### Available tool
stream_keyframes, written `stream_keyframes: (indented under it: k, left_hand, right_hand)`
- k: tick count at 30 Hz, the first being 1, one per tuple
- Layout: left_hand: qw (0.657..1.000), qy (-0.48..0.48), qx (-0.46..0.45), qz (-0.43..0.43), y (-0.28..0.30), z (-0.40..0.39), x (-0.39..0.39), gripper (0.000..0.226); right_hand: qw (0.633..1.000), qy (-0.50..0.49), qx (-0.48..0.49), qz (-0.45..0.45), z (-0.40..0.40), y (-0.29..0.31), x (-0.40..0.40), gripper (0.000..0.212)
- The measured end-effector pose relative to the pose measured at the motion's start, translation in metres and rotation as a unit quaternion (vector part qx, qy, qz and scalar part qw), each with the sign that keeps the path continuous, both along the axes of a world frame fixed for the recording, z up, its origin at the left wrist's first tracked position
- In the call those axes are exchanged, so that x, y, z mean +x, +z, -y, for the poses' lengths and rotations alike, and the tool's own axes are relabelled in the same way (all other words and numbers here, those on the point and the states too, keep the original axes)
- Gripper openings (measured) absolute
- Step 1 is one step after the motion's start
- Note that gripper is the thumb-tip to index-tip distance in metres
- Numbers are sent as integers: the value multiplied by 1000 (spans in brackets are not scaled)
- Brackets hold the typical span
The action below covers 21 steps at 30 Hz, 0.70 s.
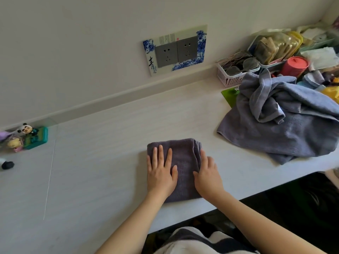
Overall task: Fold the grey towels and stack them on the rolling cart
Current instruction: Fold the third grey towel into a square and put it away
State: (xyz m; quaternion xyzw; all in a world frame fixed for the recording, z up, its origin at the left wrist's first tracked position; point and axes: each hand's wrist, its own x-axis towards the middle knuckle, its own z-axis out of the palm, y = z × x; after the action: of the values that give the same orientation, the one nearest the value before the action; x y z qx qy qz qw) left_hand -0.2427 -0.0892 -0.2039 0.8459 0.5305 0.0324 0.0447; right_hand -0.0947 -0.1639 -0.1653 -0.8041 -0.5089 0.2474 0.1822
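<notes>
A dark grey towel (pixel 185 162), folded into a small rectangle, lies on the white counter (pixel 102 153) near its front edge. My left hand (pixel 161 171) presses flat on the towel's left half with straight fingers. My right hand (pixel 207 173) rests flat along the towel's right edge, where the folded layers show. A heap of unfolded grey towels (pixel 286 121) lies crumpled at the right of the counter. No rolling cart is in view.
A double wall socket (pixel 176 50) sits behind the counter. Small toy figures (pixel 23 136) stand at the far left. Baskets (pixel 234 74) of small items, a red lidded jar (pixel 295 66) and clutter fill the back right corner. The counter's front edge runs just below my hands.
</notes>
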Motion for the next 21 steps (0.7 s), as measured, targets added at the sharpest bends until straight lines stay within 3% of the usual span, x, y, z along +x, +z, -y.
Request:
stream_keyframes:
  k: [2,4,8,12,14,17,19,21]
  left_hand:
    - [1000,3,7,-6,-2,1,0,61]
    - [1000,4,8,-7,-2,1,-1,61]
    - [1000,7,-5,4,-2,2,-1,61]
    - [998,-4,-6,59,-2,-2,-6,58]
    - [990,12,-9,142,-2,-3,-12,55]
    - [937,164,-96,292,11,4,-20,59]
    - [879,282,-188,336,23,8,-27,66]
    - [819,332,-271,381,27,6,-38,58]
  right_hand:
    - [988,65,59,128,1,-11,-3,56]
    - [983,92,24,159,2,-22,0,52]
    - [989,96,-33,107,0,-37,5,75]
    - [995,73,-50,46,-5,-35,6,77]
    - [999,45,-20,-10,-4,-28,7,72]
    - [987,-34,21,-155,-4,-22,7,74]
    - [974,-64,11,-215,-10,-16,9,82]
    - [961,-85,-22,-262,-17,-14,11,82]
